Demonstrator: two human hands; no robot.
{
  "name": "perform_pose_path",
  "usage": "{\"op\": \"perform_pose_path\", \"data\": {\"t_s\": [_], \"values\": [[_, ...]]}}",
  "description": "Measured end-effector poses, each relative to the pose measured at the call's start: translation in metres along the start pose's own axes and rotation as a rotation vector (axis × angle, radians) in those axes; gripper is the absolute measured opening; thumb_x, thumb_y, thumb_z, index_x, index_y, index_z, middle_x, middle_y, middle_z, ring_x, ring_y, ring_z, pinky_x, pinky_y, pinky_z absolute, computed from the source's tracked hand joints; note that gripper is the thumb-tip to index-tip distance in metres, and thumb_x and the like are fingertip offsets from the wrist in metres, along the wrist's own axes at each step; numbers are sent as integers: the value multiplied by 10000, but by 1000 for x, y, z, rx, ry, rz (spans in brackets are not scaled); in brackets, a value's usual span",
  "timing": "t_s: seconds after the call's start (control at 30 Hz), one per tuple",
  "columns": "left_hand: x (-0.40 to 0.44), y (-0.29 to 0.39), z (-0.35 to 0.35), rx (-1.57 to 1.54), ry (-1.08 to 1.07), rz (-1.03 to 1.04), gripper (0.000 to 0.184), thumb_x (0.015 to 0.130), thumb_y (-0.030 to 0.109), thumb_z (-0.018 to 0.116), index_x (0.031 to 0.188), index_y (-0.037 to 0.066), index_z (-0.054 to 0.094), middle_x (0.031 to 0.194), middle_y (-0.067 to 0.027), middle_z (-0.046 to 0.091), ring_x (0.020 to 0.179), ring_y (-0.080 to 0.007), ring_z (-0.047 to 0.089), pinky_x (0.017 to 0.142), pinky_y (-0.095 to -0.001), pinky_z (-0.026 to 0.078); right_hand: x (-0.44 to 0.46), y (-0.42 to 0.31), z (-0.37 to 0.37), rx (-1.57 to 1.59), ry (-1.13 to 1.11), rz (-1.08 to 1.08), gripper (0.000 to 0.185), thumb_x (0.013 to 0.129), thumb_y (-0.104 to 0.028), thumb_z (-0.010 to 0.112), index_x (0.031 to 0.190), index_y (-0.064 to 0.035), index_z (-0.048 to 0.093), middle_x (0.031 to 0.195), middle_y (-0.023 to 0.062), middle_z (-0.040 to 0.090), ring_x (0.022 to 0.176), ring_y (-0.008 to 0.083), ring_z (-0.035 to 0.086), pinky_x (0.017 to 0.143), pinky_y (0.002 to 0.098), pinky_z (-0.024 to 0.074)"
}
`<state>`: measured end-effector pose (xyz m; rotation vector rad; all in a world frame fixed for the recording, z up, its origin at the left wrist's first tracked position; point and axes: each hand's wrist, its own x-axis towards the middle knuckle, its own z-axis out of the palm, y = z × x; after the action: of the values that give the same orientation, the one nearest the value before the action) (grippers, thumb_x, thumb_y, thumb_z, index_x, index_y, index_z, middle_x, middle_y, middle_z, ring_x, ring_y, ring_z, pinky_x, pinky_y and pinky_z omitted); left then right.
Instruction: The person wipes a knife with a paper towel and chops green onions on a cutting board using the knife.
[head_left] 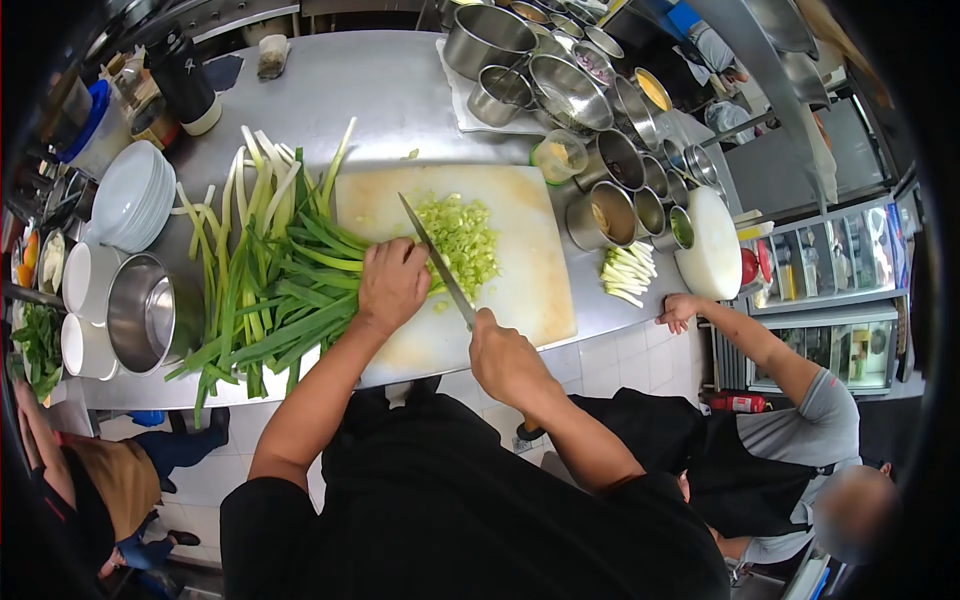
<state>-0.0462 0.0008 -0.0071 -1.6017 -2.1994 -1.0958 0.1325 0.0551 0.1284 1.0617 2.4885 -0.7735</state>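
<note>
My right hand (508, 362) grips the handle of a kitchen knife (441, 262), its blade slanting up and left across the white cutting board (535, 265). My left hand (393, 284), fingers curled, presses on the green onions (310, 265) just left of the blade. Their long green leaves and pale stalks spread from the board's left side over the steel table. Right of the blade lies a heap of chopped green onion (458, 238), pale green. The exact cut point under my left fingers is hidden.
Left stand a steel bowl (150, 312), white bowls (88, 345) and stacked plates (130, 198). Several steel pots (600, 215) crowd the back right, near cut pale stalks (628, 272). At the right, a co-worker's hand (680, 312) rests by the table edge; other people stand lower left.
</note>
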Motion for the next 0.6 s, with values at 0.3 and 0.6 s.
{"op": "perform_pose_path", "data": {"t_s": [0.3, 0.6], "values": [[-6, -4, 7, -35, -30, -3, 268, 794, 123, 659, 1054, 73, 617, 999, -116, 578, 963, -317, 590, 867, -460, 437, 94, 18, 65, 86, 143, -65, 197, 989, -118, 445, 1080, 57, 447, 841, 379, 653, 829, 551, 653, 779, 610, 514], [-2, -2, 2, -81, 89, 38, 251, 803, 64, 634, 1052, 49, 615, 1023, -152, 584, 943, -356, 574, 841, -466, 446, 13, -9, -3, 37, 64, -7, 187, 970, -90, 442, 1068, 69, 452, 866, 386, 658, 838, 546, 665, 798, 596, 526]]}}
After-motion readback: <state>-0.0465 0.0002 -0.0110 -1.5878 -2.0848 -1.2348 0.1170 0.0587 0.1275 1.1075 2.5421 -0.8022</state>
